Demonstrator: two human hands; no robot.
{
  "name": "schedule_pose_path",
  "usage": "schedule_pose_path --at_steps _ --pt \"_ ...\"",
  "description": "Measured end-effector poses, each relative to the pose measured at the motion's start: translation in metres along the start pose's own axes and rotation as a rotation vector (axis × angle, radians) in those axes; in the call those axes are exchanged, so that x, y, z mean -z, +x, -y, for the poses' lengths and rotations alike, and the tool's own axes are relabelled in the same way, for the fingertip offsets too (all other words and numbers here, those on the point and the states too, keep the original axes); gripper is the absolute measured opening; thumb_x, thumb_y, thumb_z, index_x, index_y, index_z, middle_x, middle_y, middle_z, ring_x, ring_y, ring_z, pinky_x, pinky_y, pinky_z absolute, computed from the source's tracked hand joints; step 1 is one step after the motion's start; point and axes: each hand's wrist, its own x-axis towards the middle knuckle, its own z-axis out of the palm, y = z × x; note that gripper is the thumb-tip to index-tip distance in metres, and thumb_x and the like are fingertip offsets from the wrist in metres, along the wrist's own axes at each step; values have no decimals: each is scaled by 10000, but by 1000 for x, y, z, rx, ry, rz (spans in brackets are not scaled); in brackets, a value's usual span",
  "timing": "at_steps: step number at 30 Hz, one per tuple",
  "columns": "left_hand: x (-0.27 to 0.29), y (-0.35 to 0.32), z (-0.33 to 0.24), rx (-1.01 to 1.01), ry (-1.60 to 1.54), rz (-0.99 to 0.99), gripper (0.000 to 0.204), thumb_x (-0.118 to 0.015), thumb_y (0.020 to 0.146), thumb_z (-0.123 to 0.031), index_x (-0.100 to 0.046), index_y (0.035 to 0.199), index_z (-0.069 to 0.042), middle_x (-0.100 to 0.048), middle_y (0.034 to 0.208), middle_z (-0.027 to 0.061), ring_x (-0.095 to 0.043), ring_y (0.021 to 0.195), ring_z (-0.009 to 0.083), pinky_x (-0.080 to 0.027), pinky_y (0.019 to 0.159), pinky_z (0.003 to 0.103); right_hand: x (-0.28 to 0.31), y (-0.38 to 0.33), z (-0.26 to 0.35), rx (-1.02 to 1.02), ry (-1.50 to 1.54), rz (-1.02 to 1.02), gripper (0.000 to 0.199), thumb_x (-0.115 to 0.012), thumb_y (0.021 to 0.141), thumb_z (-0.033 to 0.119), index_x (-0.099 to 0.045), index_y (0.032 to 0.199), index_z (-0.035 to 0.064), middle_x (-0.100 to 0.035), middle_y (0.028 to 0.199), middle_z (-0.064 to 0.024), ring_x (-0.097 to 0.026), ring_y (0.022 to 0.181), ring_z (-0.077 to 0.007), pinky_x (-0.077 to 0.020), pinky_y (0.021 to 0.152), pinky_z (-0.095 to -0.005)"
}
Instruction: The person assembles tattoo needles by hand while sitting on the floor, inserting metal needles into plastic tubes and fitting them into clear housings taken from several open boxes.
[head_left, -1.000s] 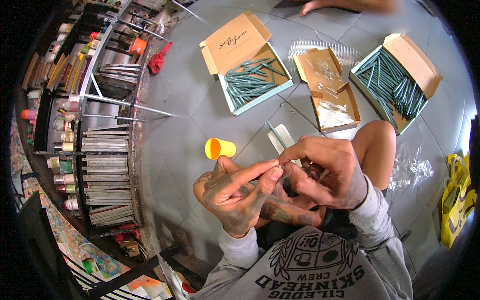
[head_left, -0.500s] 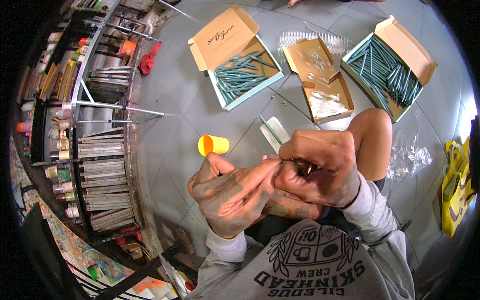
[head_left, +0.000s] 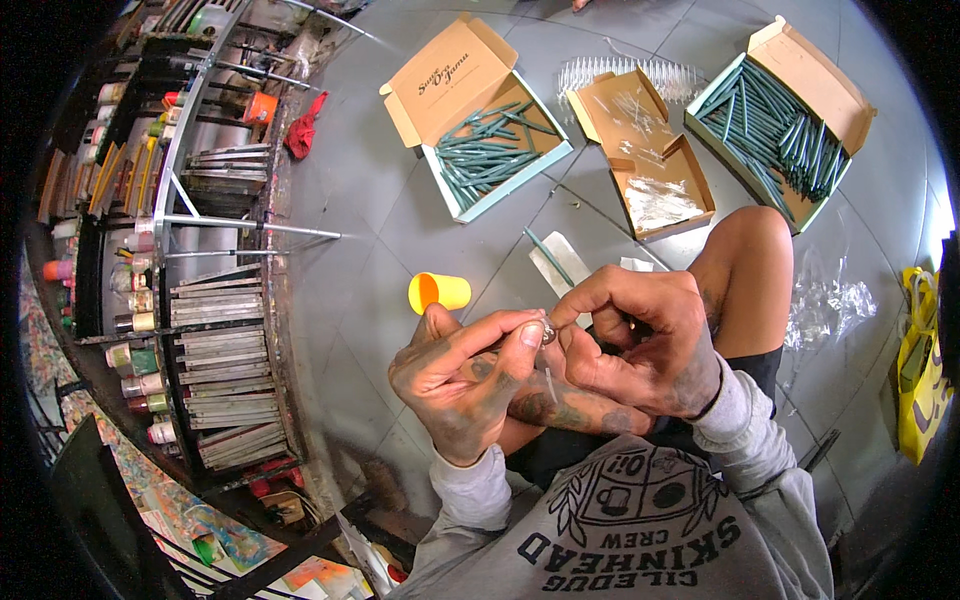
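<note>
My left hand [head_left: 455, 375] pinches a small shiny, see-through piece [head_left: 547, 334] between thumb and forefinger. A thin clear strip [head_left: 550, 386] shows just below it. My right hand [head_left: 640, 340] is closed beside it, its thumb and forefinger close to the small piece. Inside its curled fingers is something dark with a small bright tip, too hidden to name. Beyond the hands, a dark green stick [head_left: 546, 252] like a pencil lies on a white paper strip [head_left: 566, 262]. A small white card [head_left: 636, 265] lies near my right knuckles.
Two open cartons of green sticks, a left one [head_left: 560, 158] and a right one [head_left: 845, 95], flank a brown box [head_left: 690, 160] of clear slivers. A yellow cup [head_left: 453, 291] lies tipped over. Crumpled plastic [head_left: 830, 308], a yellow bag [head_left: 920, 400] and a paint shelf [head_left: 225, 345] stand around.
My fingertips have drawn slightly apart, uncovering the small shiny piece and the thin clear strip. My left thumb has turned upward. The white card by my right hand has come into sight.
</note>
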Motion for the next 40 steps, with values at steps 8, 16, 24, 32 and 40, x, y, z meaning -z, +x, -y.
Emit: schedule_pose_path --at_steps 8,16,24,32,40 --pt "7 0 -10 -149 234 39 209 -838 674 -36 -801 878 -57 -708 695 -23 -418 604 83 -321 555 240 -3 4 6 151 -56 -59 134 -718 747 29 -702 880 36 -487 564 30 -363 471 -50 -285 443 -237" --pt "15 7 -19 -380 369 174 253 -826 639 -30 -795 881 -95 -705 679 -52 -412 600 109 -336 565 263 -3 7 2 418 -199 -104 120 -713 709 34 -675 823 44 -551 597 -39 -541 489 -138 -413 454 -277" --pt "13 2 -7 2 -23 62 150 -781 732 -10 -752 877 17 -711 795 61 -581 682 121 -464 636 232 -1 -5 7 -33 201 -53 151 -524 806 77 -629 874 -7 -577 684 -31 -513 580 -89 -380 540 -237" --pt "0 -7 -16 203 -316 -66 282 -687 816 -147 -676 990 74 -695 875 174 -688 719 235 -560 746 362 -7 -33 -8 -76 778 -125 425 -436 1008 341 -595 976 -53 -563 896 -111 -571 749 -135 -444 642 -241" --pt "-4 -12 -27 237 -381 -150 346 -704 802 -197 -679 1013 76 -685 863 149 -678 712 232 -552 751 354 -1 -38 -18 208 395 -137 232 -580 991 117 -674 1173 9 -577 1045 -126 -618 955 -222 -488 869 -338"
